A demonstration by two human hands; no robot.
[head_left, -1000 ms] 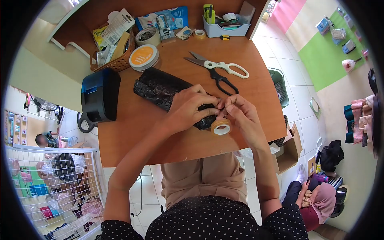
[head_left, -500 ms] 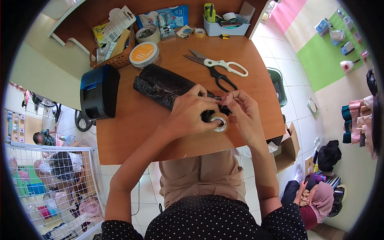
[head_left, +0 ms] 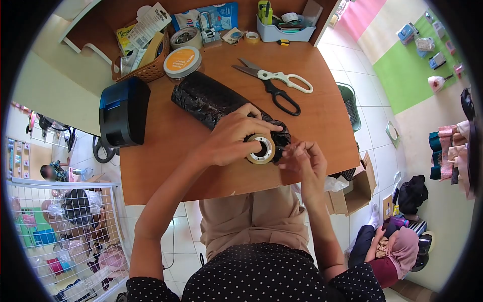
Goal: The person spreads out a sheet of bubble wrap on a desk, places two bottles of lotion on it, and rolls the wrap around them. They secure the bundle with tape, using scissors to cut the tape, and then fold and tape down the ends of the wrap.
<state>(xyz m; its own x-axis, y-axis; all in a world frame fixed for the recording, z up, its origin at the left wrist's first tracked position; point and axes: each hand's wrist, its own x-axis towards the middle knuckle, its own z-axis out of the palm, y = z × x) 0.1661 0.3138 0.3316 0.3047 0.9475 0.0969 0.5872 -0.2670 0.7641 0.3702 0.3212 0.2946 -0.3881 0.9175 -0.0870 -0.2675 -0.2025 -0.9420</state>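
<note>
Left hand grips the tape roll, fingers curled over its top rim, roll tipped on edge against the near end of the black wrapped bundle. Bundle lies diagonally across the middle of the desk; the hand seems to be pinning it down as well, likely so it won't roll. Right hand sits just right of the bundle's near end, fingers pinched together on what is probably the loose tape end, pulled away from the roll; the strip itself is too thin to make out. Scissors lie beyond the bundle, shut, in reach. Black box-shaped device left of the bundle at the desk edge. Orange-lidded tin just past the bundle's far end, wicker basket beside it. Grey organiser tray further back.
</note>
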